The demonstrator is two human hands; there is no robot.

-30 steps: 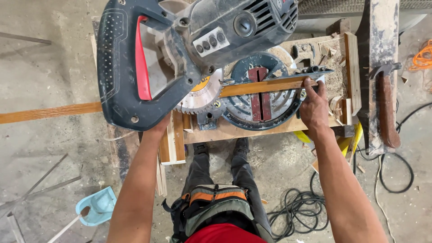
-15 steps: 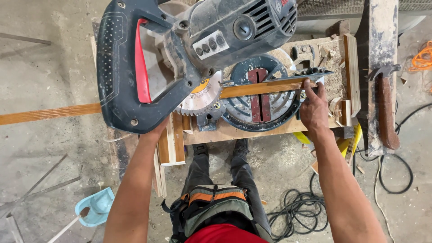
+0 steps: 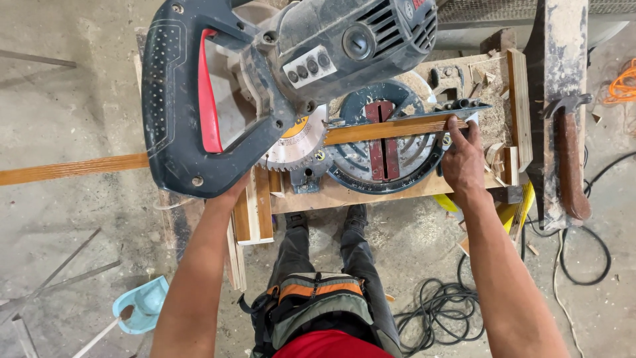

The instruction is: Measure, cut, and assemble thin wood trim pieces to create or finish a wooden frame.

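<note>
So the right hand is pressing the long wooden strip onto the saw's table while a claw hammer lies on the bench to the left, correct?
Not quite: in the head view the claw hammer lies to the right. The right hand does press the long wooden strip onto the saw's table.
</note>
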